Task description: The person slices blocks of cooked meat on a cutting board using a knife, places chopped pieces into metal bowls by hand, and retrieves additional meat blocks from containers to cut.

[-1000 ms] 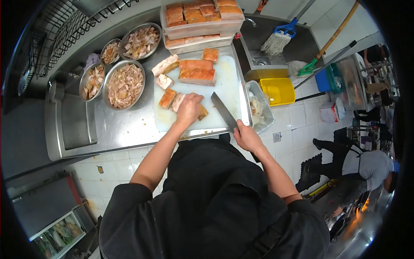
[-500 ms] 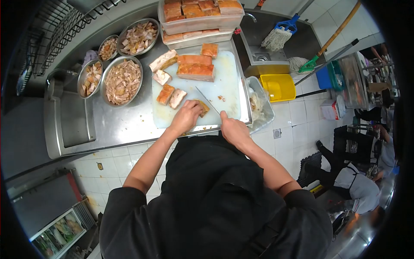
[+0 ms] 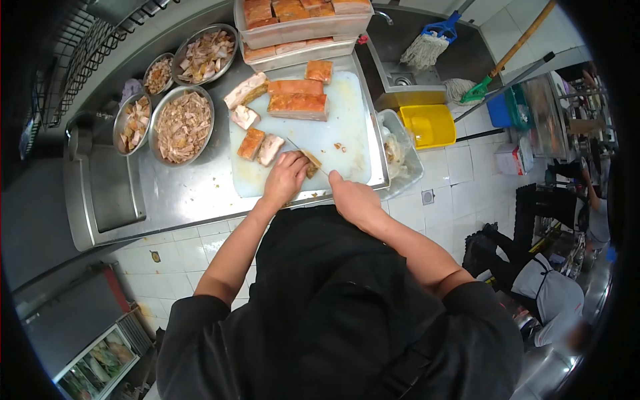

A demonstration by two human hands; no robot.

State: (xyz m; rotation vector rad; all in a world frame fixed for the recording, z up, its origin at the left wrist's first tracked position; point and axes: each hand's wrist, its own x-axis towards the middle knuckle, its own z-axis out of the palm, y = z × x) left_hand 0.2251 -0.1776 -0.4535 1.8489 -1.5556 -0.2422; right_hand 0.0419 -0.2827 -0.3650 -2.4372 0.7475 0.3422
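Observation:
My right hand (image 3: 355,200) is closed round the handle of a knife (image 3: 297,146), whose blade slants up and left across a small piece of roast pork (image 3: 313,160). Curled fingers of my left hand (image 3: 287,179) hold that piece against the white cutting board (image 3: 347,127). Two cut chunks, one with browned skin (image 3: 251,144) and one showing pale meat (image 3: 270,150), lie just above my left hand. Larger browned slabs (image 3: 299,107) rest side by side farther up the board, near a smaller block (image 3: 319,71) and a pale-sided strip (image 3: 247,90).
Metal bowls of chopped meat (image 3: 182,127) stand to the left on the steel counter (image 3: 180,200). Stacked plastic tubs of pork slabs (image 3: 303,30) sit behind the board. A clear bin (image 3: 407,170), a yellow bucket (image 3: 427,127) and mops (image 3: 427,50) are on the right. Another person (image 3: 550,287) works far right.
The knife has moved left, and its blade now lies over the small pork piece instead of beside it. My right hand has shifted slightly left; my left hand still holds the piece.

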